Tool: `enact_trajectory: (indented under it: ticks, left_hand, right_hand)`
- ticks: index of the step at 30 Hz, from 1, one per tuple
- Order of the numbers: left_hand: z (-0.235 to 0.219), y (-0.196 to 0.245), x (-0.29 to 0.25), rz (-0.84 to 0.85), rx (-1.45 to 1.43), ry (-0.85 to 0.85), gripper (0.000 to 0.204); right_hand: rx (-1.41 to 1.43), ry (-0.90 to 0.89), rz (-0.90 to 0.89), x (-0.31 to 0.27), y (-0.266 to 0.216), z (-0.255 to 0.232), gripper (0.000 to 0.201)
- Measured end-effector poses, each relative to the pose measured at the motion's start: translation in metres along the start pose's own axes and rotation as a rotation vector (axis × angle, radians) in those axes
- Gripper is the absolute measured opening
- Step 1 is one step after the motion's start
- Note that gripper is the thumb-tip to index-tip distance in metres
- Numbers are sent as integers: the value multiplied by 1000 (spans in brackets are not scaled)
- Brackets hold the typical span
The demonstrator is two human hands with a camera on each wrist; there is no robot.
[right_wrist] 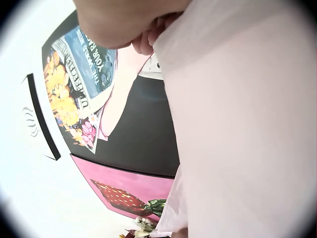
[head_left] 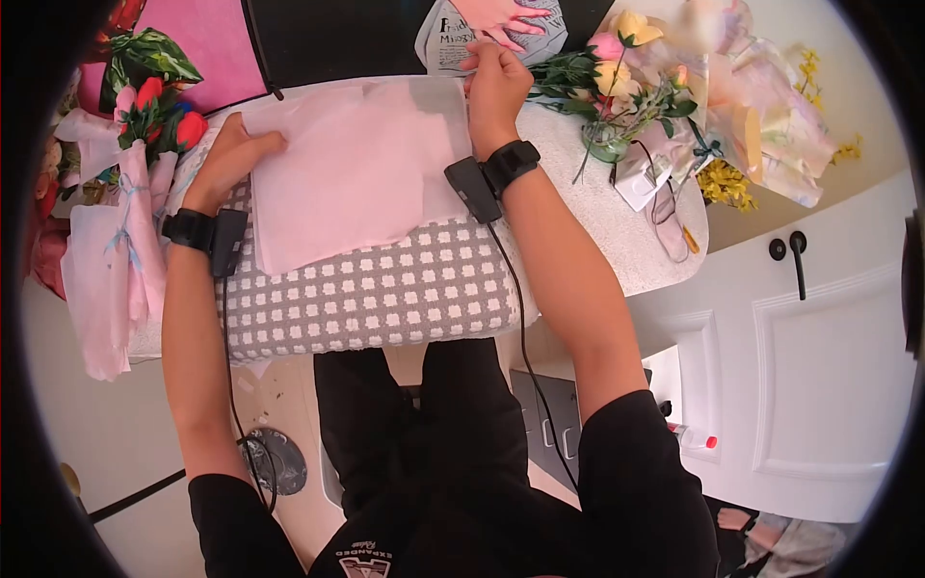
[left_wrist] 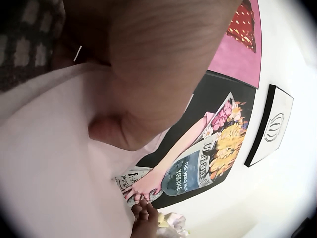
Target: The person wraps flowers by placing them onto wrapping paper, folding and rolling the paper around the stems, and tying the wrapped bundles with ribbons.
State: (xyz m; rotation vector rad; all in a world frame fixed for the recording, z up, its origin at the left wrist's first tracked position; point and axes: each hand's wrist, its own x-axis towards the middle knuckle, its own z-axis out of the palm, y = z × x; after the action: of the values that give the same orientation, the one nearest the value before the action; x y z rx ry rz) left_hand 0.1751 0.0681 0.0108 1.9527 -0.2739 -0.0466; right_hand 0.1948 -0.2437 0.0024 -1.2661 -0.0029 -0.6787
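Observation:
A thin pink sheet of wrapping paper [head_left: 347, 173] spreads between my two hands, over a grey-and-white checked cushion [head_left: 376, 289]. At its upper left corner my left hand [head_left: 236, 159] pinches the edge, the thumb [left_wrist: 111, 133] lying along the top of the sheet. My right hand [head_left: 498, 91] grips the upper right corner with curled fingers [right_wrist: 143, 42]. Along the right side the paper looks paler and more see-through, as overlapping layers. In the right wrist view the sheet [right_wrist: 242, 119] hangs raised in front of the wall pictures.
On the left lie pink-wrapped flower bundles [head_left: 135, 212] with red blooms. To the right are loose roses [head_left: 617, 72], a glass vase [head_left: 605, 143], wrapped bouquets [head_left: 771, 125] and a white device with cables [head_left: 641, 183]. Dark and pink pictures [right_wrist: 143, 124] stand behind the table.

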Motion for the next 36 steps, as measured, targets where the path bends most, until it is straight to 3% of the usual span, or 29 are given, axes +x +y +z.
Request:
enact_trajectory:
  ticks: [4, 7, 9, 13, 15, 16, 18, 19, 21, 23, 26, 27, 29, 36]
  left_hand:
    - [2, 0, -5, 48, -66, -94, 40]
    - [2, 3, -13, 16, -14, -35, 40]
    - [-2, 1, -10, 54, -142, -250, 38]
    - [-2, 3, -16, 85, 0, -127, 35]
    - [-6, -1, -10, 98, -306, -144, 34]
    - [-8, 0, -8, 102, -309, -145, 34]
    - [-10, -1, -5, 63, -375, -79, 30]
    - [-12, -6, 0, 61, -381, -81, 30]
    - [-16, -15, 9, 111, -90, 14, 25]
    - [-6, -15, 4, 129, -87, 41, 22]
    - [-7, -24, 11, 161, 15, 34, 19]
    - [-8, -28, 12, 165, 108, -8, 19]
    - [-3, -14, -1, 149, 105, -7, 20]
    - [-6, -7, -5, 78, 122, -35, 25]
  right_hand:
    - [-32, 8, -60, 8, 5, -3, 21]
    - [-85, 9, -143, 11, 7, -8, 20]
    - [-97, 21, -187, 16, 5, -8, 20]
    - [-166, 45, -270, 20, -5, -22, 18]
    - [-340, 26, -289, 20, -16, -38, 20]
    - [-343, 26, -294, 15, -27, -44, 20]
    - [-636, 51, -571, 3, -46, -60, 27]
    - [-701, 27, -441, 1, -54, -74, 38]
    - [-793, 65, -428, -9, -63, -94, 40]
    - [-890, 123, -382, -11, -64, -113, 46]
    - [-883, 95, -249, 2, -42, -148, 49]
    - [-882, 95, -247, -3, -46, -145, 49]
    - [-710, 100, -60, -14, -60, -137, 50]
    - [-641, 83, -85, -7, -58, -144, 37]
